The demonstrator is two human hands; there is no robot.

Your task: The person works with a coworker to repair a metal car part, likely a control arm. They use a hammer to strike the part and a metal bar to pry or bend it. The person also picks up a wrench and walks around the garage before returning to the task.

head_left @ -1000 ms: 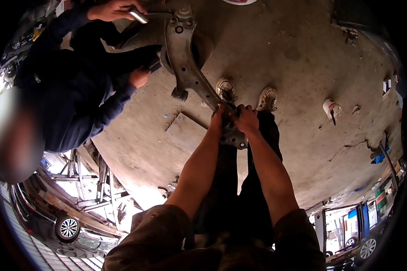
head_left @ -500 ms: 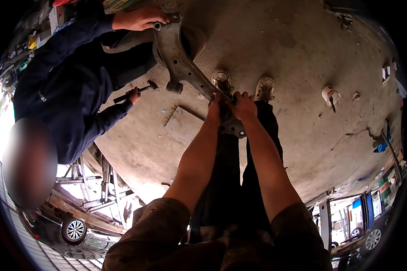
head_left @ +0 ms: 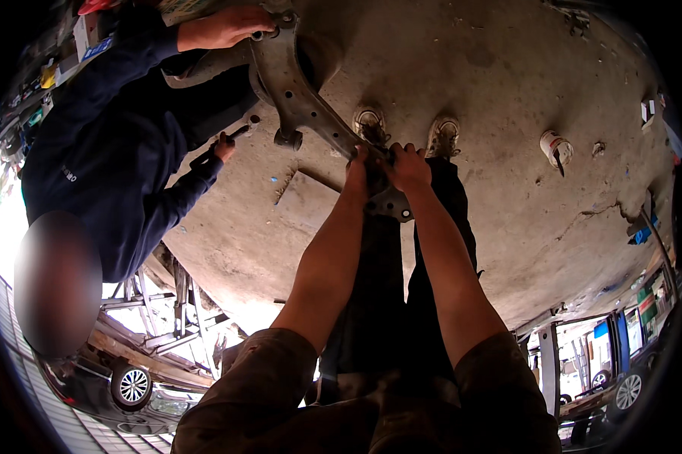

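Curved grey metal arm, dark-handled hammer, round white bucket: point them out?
Curved grey metal arm (head_left: 300, 104), head view: between two holes.
Dark-handled hammer (head_left: 240, 132), head view: handle.
Round white bucket (head_left: 550, 142), head view: outer wall.

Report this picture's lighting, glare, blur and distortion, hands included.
Head view: left hand and right hand dimly lit but distinguishable on the dull metal part; head view: bright glare washing out patches at left and lower left; head view: smooth blur hiding the co-worker's head; head view: fisheye bending toward a black rim.
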